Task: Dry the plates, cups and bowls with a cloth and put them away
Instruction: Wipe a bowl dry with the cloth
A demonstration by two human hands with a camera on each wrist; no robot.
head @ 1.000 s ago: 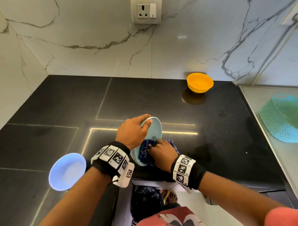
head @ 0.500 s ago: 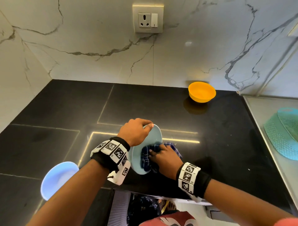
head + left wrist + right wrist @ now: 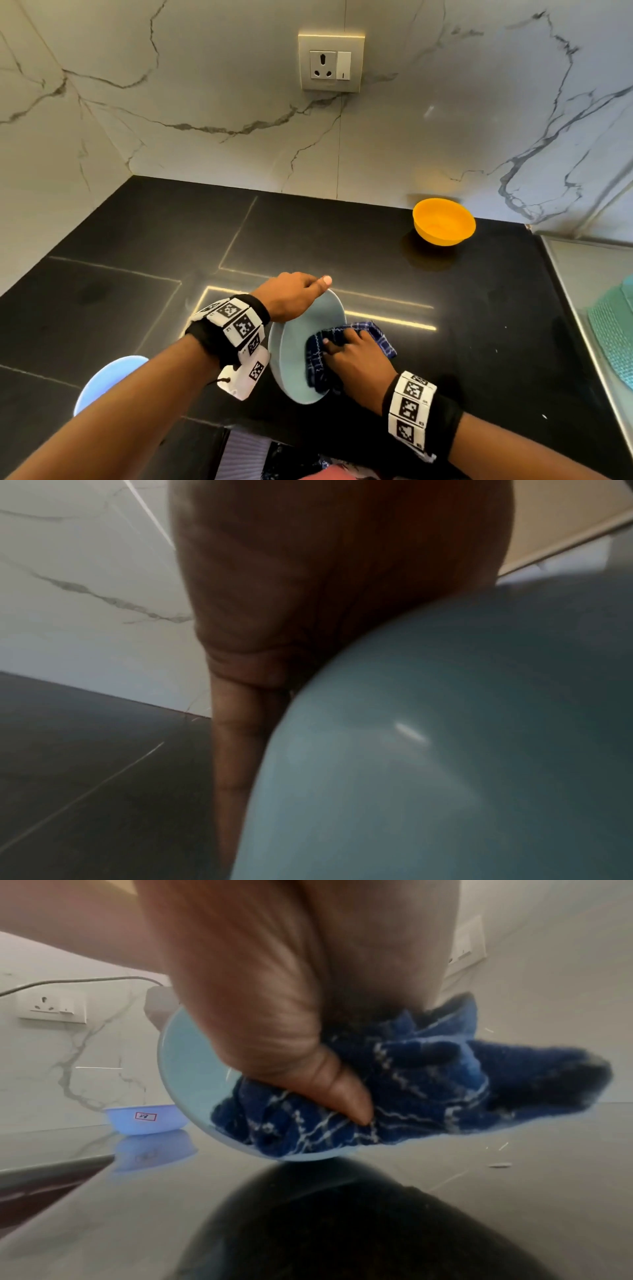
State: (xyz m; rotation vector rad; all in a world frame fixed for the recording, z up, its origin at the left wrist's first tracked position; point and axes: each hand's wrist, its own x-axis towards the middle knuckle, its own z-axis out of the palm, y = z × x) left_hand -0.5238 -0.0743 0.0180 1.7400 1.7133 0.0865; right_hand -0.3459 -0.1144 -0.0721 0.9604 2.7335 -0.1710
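A pale blue bowl [image 3: 294,356] stands tilted on its edge on the black counter [image 3: 137,274], its inside facing right. My left hand [image 3: 294,294] grips its upper rim, thumb on top; the left wrist view shows the bowl's back [image 3: 445,750] against my palm. My right hand [image 3: 356,359] holds a dark blue checked cloth [image 3: 318,359] and presses it inside the bowl. The right wrist view shows my thumb on the bunched cloth [image 3: 411,1091] within the bowl's rim [image 3: 178,1074].
An orange bowl [image 3: 443,221] sits at the back right by the marble wall. A light blue bowl [image 3: 106,380] rests near the front left edge, partly behind my left arm. A teal mesh basket [image 3: 613,329] lies on the steel drainer [image 3: 582,267] at right.
The cloth and my right hand have shifted slightly inside the bowl. My left hand keeps the same hold on the rim. The head camera has tilted up.
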